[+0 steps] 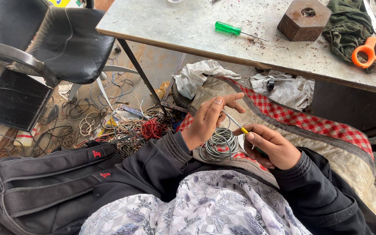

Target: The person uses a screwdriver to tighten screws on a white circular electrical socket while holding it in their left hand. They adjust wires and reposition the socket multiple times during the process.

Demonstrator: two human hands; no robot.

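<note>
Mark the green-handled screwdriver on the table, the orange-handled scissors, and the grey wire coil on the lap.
green-handled screwdriver (228,28): head view, on the translucent green handle.
orange-handled scissors (364,51): head view, on the left orange finger loop.
grey wire coil (219,146): head view, on the coil's looped strands.

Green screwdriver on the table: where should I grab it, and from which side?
Grip the green screwdriver by its thick green handle, coming down from above. It lies flat on the table with the thin metal shaft pointing right toward the rusty hexagonal block; the handle end has bare tabletop around it, so fingers can likely close across its width.
</note>
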